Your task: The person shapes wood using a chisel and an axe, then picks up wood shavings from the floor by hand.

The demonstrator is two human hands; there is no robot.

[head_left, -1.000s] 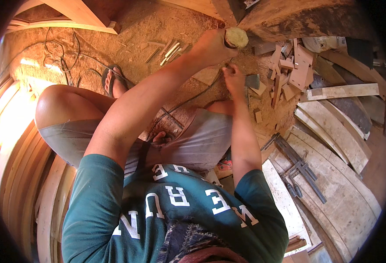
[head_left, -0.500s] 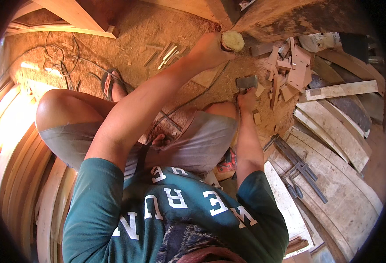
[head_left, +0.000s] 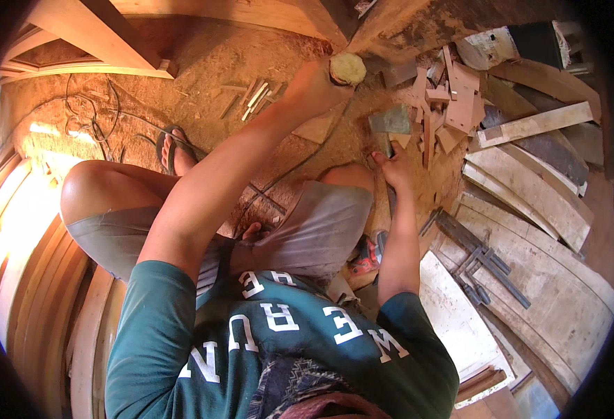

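My left hand (head_left: 314,85) is closed around a stout round wooden handle (head_left: 347,69). Its pale, worn end faces up and a dark band shows at the rim; what lies below is hidden. Further right and lower, my right hand (head_left: 395,171) grips the handle of a hammer-like tool with a flat grey rectangular head (head_left: 390,121). The head points away from me, above the sawdust-covered floor. Part of the dark handle shows beside my wrist. Beyond my left hand rises a large wooden piece (head_left: 418,31).
Wood offcuts (head_left: 453,101) are heaped right of my hands. Curved boards (head_left: 516,199) and a dark metal clamp (head_left: 485,258) lie further right. Cables (head_left: 97,115) run across the floor at left. A wooden frame (head_left: 97,35) stands far left; long timbers (head_left: 27,279) are stacked nearby.
My left hand and the wooden handle have shifted slightly left in view. The grey tool head has tilted, showing more of its face, while my right hand has come a little nearer to me.
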